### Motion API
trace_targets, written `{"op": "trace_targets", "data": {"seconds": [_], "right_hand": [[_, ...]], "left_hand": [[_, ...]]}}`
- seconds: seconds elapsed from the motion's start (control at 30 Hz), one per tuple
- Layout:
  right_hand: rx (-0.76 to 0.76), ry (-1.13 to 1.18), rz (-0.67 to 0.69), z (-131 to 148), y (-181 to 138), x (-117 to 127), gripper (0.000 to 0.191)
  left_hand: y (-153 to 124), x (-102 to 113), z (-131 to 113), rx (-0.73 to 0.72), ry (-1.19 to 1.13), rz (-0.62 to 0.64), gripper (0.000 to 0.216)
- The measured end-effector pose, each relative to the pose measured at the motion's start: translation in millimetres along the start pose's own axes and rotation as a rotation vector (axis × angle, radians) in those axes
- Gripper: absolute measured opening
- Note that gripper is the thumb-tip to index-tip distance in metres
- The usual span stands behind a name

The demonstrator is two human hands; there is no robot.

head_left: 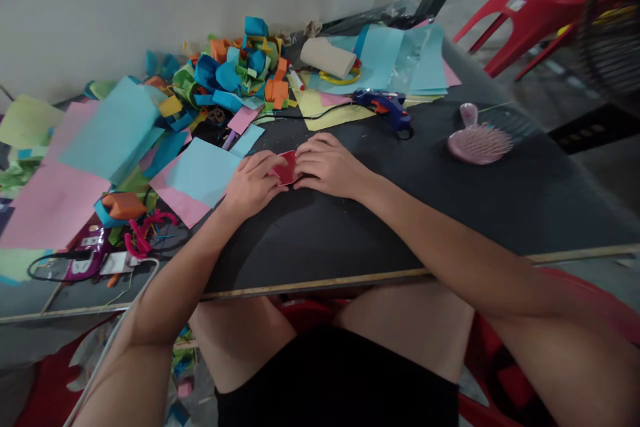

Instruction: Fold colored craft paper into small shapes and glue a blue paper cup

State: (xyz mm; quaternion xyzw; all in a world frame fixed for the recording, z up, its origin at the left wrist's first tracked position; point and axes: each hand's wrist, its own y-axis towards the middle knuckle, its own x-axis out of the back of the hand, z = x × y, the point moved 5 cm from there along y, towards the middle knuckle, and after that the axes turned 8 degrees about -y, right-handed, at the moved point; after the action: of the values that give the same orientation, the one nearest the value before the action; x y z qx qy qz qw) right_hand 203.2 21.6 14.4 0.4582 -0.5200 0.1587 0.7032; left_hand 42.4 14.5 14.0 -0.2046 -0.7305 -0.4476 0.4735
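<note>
A small piece of red paper point(286, 169) lies on the dark table between my two hands. My left hand point(256, 181) grips its left edge, fingers curled over the top. From the other side, my right hand point(327, 165) holds the right edge with its fingers bent together, hiding that part of the paper. Just left of my left hand are a light blue sheet point(203, 170) and a pink sheet point(187, 209) beneath it. Beyond my right hand rests a blue glue gun point(387, 107) with an orange trigger.
Folded paper pieces point(233, 77) are heaped against the wall. A pink hairbrush point(480, 143) lies at the right. At the left are pink-handled pliers point(145, 233) and a purple device point(90, 250) with a cable. A beige roll point(327, 57) sits at the back, near a red chair point(545, 3).
</note>
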Motion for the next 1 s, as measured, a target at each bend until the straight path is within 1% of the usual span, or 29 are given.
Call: {"op": "trace_targets", "data": {"seconds": [0.1, 0.27, 0.37, 0.47, 0.7, 0.9, 1.0], "right_hand": [[-0.004, -0.008, -0.008, 0, 0, 0, 0.019], [-0.003, -0.014, -0.040, 3, 1, 3, 0.026], [-0.027, -0.068, -0.063, 3, 1, 4, 0.025], [-0.051, -0.126, -0.073, 3, 1, 5, 0.026], [-0.041, -0.124, -0.025, 3, 0, 2, 0.026], [-0.031, -0.096, 0.037, 3, 2, 1, 0.027], [-0.026, -0.083, 0.039, 3, 1, 1, 0.026]], "left_hand": [[0, 2, -2, -0.006, -0.016, -0.035, 0.029], [1, 0, -5, -0.001, -0.033, 0.029, 0.016], [2, 1, -6, 0.000, -0.011, 0.049, 0.016], [2, 3, -6, -0.005, -0.003, 0.041, 0.016], [3, 2, -7, 0.018, -0.046, 0.042, 0.018], [1, 3, -3, -0.051, -0.096, -0.038, 0.023], [0, 1, 4, -0.033, -0.109, -0.057, 0.022]]}}
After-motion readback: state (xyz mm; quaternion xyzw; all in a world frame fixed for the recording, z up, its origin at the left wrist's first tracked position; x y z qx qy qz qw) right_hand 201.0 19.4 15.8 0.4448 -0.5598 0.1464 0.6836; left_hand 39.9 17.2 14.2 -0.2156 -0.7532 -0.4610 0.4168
